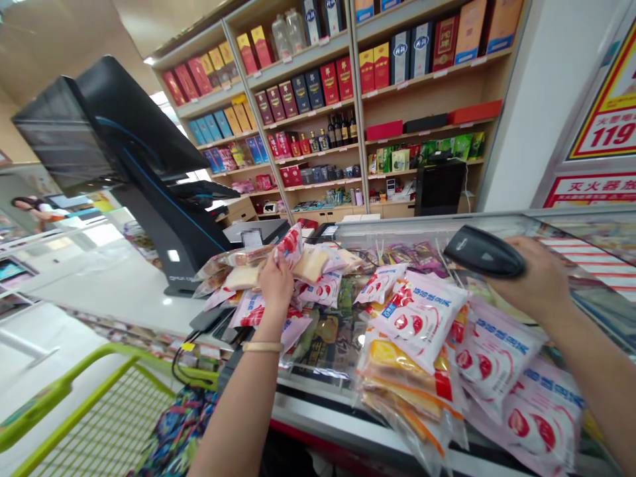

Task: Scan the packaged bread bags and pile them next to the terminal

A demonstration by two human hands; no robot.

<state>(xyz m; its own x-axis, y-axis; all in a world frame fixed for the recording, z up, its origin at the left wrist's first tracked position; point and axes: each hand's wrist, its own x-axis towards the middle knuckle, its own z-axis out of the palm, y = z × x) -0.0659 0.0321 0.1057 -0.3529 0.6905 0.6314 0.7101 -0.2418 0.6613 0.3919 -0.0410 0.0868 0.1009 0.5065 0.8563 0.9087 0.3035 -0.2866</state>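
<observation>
My left hand (277, 281) is closed on a small pink snack packet (290, 246), above a heap of packaged bread (243, 277) on the left of the glass counter. A black handheld scanner (483, 252) is gripped in my right hand (534, 281), its head pointing left over the counter. Below it and to its left lie white and pink packets with red pictures (422, 318), partly on top of clear bags of sliced bread (397, 361). More pink packets (541, 414) lie beneath my right forearm.
A black register screen on a stand (163, 192) rises at the left. The green shopping cart (99, 391) stands at the lower left. Behind the glass counter (318, 374) are shelves of boxes and bottles (308, 112). A person (37, 209) is at the far left.
</observation>
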